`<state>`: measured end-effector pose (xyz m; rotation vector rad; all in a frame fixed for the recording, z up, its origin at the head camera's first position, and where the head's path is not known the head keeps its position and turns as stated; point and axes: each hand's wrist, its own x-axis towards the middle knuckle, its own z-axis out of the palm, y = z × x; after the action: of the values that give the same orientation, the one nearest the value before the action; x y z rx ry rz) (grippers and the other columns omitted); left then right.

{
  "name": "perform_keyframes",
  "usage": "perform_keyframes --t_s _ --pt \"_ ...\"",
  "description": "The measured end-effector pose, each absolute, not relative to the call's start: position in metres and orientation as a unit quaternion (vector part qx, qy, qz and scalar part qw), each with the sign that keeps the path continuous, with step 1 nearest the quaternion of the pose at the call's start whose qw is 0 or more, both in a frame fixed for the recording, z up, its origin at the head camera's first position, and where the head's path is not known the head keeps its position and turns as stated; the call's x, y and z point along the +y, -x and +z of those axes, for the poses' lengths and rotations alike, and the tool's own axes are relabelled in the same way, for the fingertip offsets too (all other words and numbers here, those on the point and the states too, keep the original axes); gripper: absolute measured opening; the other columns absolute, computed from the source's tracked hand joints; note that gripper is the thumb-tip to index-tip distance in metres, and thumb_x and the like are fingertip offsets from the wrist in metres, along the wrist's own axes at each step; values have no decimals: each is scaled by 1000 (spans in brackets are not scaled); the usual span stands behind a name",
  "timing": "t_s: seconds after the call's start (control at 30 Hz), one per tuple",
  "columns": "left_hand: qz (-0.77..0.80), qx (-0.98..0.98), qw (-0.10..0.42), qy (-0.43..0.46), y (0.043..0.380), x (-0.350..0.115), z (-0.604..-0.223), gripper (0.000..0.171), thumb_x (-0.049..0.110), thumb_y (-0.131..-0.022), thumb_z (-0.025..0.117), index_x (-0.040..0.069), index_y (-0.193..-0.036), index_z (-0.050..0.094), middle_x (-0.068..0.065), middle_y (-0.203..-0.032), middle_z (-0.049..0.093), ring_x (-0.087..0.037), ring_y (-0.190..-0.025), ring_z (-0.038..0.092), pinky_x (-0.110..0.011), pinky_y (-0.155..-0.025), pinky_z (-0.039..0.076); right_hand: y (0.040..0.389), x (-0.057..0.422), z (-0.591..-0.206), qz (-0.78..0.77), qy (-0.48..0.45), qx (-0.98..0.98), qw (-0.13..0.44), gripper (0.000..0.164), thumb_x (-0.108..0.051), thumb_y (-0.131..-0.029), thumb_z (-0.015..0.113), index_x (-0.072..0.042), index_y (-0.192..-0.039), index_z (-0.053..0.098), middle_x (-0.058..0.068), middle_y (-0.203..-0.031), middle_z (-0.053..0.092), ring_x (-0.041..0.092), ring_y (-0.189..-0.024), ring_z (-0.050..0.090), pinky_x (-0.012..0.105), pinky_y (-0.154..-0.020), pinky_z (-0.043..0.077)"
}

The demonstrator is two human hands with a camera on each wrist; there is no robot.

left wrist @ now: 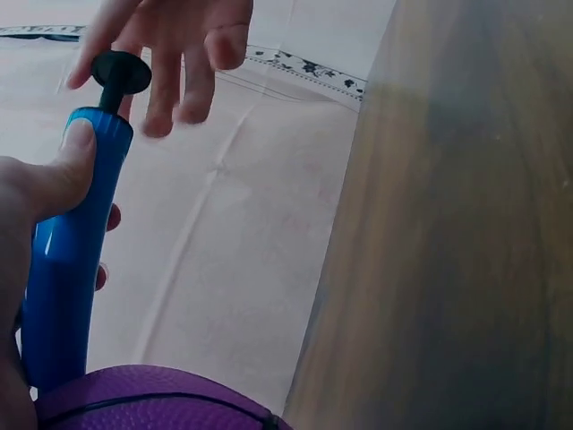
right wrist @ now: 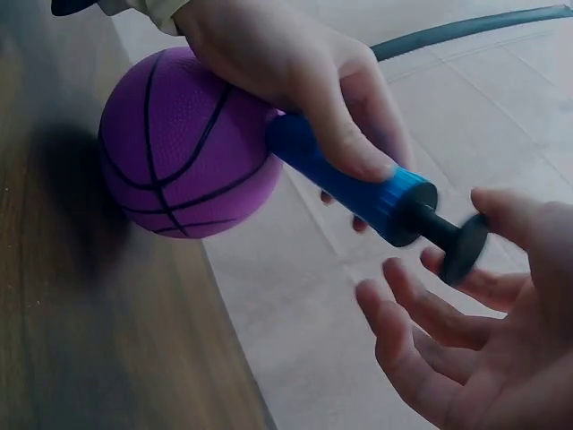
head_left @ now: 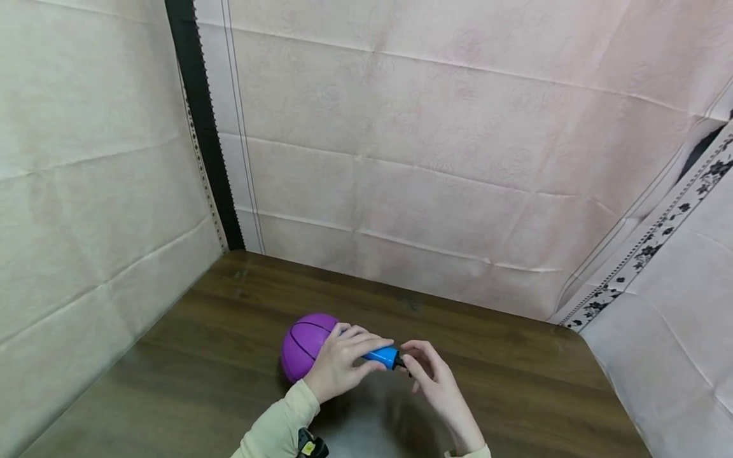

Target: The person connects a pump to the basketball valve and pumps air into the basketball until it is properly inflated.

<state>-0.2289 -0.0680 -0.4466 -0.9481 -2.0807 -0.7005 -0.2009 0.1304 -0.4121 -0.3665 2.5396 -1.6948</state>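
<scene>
A purple ball with black seam lines (head_left: 306, 346) rests on the table, and a blue hand pump (head_left: 380, 357) stands out from its right side. My left hand (head_left: 342, 362) grips the pump's barrel, thumb along the near side, beside the ball. The black plunger handle (right wrist: 464, 249) sticks out a short way from the barrel's end. My right hand (head_left: 428, 375) has its thumb and index finger at the rim of this round handle, while the other fingers (right wrist: 407, 345) spread loosely. Where the pump meets the ball is mostly hidden by my left hand in the head view.
The brown wooden table (head_left: 515, 362) runs back to a pale cloth wall (head_left: 401, 159). Similar cloth hangs on the left (head_left: 86, 191) and right (head_left: 676, 343) sides. A black strip (head_left: 206, 127) stands in the back left corner.
</scene>
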Motion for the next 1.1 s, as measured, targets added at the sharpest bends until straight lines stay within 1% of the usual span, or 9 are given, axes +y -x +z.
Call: perform_keyframes --t_s 0.1,0.2,0.3,0.4,0.47,0.57,0.7,0.83,1.1 --pt "-268 -807 359 385 227 -64 -447 38 38 -82 61 25 -117 58 12 -106 62 -4 -98 55 -31 -86 37 199 126 -415 -512 131 849 14 29 -40 -83 59 -25 -107 55 1 -102 63 10 -86 60 24 -65 49" --pt "-249 -813 353 391 225 -62 -444 37 40 -84 59 24 -117 57 10 -109 60 -5 -102 54 -31 -88 38 197 121 -417 -476 139 868 -15 32 -46 -76 64 -29 -103 58 -4 -99 67 7 -89 61 20 -71 47" --pt "-223 -841 334 363 222 -68 -438 41 47 -80 61 26 -115 58 9 -109 60 -8 -104 52 -35 -90 37 194 119 -417 -480 132 867 -14 31 -47 -75 65 -30 -99 59 -4 -89 68 8 -76 62 21 -63 48" --pt "-190 -884 299 304 219 -80 -433 42 48 -74 66 27 -111 60 6 -110 60 -13 -108 50 -42 -94 34 191 120 -414 -492 105 864 -8 28 -46 -74 66 -28 -96 61 -3 -78 67 13 -60 60 23 -55 47" --pt "-177 -909 273 261 219 -86 -432 43 48 -71 69 27 -108 62 4 -112 59 -17 -112 49 -45 -97 32 190 122 -412 -492 83 866 -17 28 -46 -74 67 -26 -94 62 -2 -72 65 16 -54 58 24 -52 46" --pt "-176 -930 244 210 220 -90 -436 41 46 -71 70 29 -107 63 1 -118 58 -20 -118 45 -48 -100 28 189 127 -408 -473 62 877 -46 28 -47 -72 68 -27 -90 63 -4 -67 63 13 -51 54 23 -51 43" --pt "-164 -934 257 185 223 -86 -445 35 43 -73 68 32 -106 64 3 -120 58 -20 -120 45 -47 -102 28 188 131 -404 -435 67 893 -89 23 -48 -70 69 -32 -85 63 -11 -66 63 5 -55 51 21 -53 40" --pt "-133 -932 288 174 227 -82 -449 30 39 -70 69 34 -100 65 7 -115 60 -17 -117 47 -45 -102 29 185 133 -402 -412 65 900 -127 20 -47 -69 71 -34 -82 64 -14 -66 63 3 -58 50 20 -55 38" --pt "-112 -936 284 176 225 -82 -447 30 42 -70 70 36 -99 65 10 -114 60 -15 -115 47 -45 -102 30 178 136 -398 -391 62 906 -150 18 -47 -68 72 -37 -80 64 -17 -62 60 2 -55 48 19 -54 37"
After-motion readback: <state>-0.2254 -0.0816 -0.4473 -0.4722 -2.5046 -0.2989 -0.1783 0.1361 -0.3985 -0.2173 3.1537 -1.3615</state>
